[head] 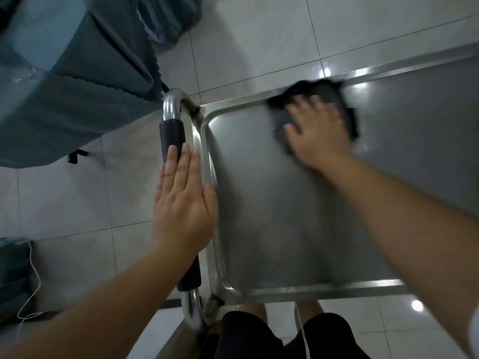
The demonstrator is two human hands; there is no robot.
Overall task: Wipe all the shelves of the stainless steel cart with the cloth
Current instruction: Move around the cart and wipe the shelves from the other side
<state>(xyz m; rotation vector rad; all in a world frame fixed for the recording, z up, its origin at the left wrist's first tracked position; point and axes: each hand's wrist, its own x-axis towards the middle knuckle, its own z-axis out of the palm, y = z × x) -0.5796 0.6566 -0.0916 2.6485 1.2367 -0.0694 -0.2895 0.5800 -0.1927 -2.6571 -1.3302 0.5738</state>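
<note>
The stainless steel cart's top shelf [272,203] fills the middle of the head view, with a raised rim all round. My right hand [318,133] lies flat with spread fingers on a dark grey cloth [321,92], pressing it onto the shelf near the far rim; both are motion-blurred. My left hand [181,198] rests open, fingers straight, on the cart's handle [172,133], a chrome tube with a black foam grip along the shelf's left side. Lower shelves are hidden under the top one.
Teal fabric [77,86] drapes over furniture at the upper left, close to the handle. A white cable [32,275] lies on the tiled floor [85,193] at the lower left. My legs in dark shorts [248,335] stand at the cart's near edge.
</note>
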